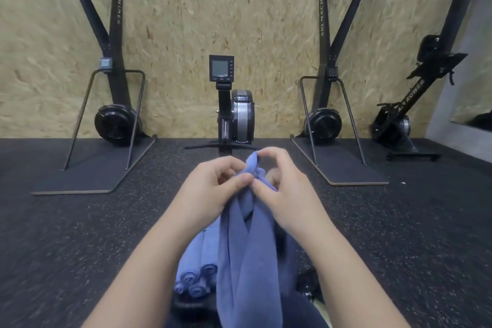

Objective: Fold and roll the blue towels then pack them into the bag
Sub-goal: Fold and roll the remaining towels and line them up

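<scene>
Left hand (215, 186) and right hand (282, 181) both pinch the top edge of a blue towel (247, 247), thumbs and fingertips nearly meeting; it hangs bunched between the forearms. Below it, rolled towels (193, 283) sit ends-up, apparently in a dark bag (186, 306), though its outline is unclear. Beyond: speckled floor (80, 234), rowing machine (234, 109).

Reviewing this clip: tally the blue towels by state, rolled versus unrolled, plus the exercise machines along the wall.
Rolled blue towels: 4 visible
Unrolled blue towel, pinched at its top by both hands, left and right: 1
Exercise machines along the wall: 4
Total: 9
</scene>
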